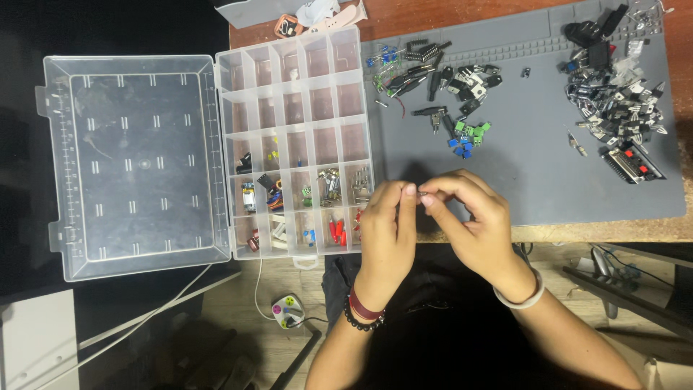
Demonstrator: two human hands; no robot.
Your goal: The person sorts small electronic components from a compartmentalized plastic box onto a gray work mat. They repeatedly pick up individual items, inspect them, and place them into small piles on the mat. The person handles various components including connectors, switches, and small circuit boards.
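both hands, left hand (388, 220) and right hand (473, 220), pinch one tiny metal part (421, 193) just right of the clear compartment box (292, 144).

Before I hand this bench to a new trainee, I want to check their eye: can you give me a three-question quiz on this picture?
1. True or false: the lid of the clear compartment box lies open.
2. What do the left hand and right hand pinch between them? A) a tiny component B) a screwdriver C) a cable
3. What colour is the mat that carries the loose parts?

Key: 1 true; 2 A; 3 grey.
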